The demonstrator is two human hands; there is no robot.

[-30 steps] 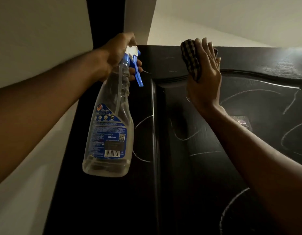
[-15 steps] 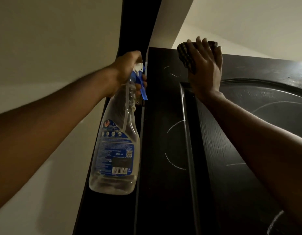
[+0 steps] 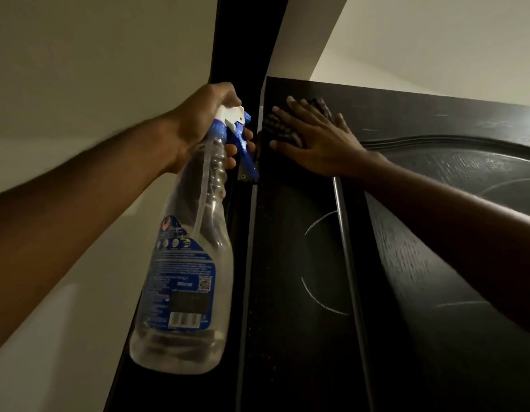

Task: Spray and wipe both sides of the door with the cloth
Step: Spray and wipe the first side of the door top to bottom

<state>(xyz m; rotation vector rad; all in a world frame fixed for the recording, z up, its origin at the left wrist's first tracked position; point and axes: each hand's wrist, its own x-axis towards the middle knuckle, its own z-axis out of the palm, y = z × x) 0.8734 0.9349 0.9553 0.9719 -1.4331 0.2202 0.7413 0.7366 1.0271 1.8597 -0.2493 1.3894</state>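
A dark, wood-grained panelled door (image 3: 287, 263) is seen from below, its top edge set far up against a cream ceiling (image 3: 436, 40). Pale curved streaks (image 3: 306, 232) are drawn across its left stile and raised panel. A dark door frame (image 3: 243, 40) is set to its left, beside a cream wall (image 3: 79, 69).

A dark checked cloth (image 3: 280, 129) is pressed flat near the door's top left corner by the right hand (image 3: 314, 141), fingers straight and spread. A clear plastic spray bottle (image 3: 186, 278) with a blue label is gripped at its neck by the left hand (image 3: 204, 126), fingers curled at the blue trigger, in front of the door frame.
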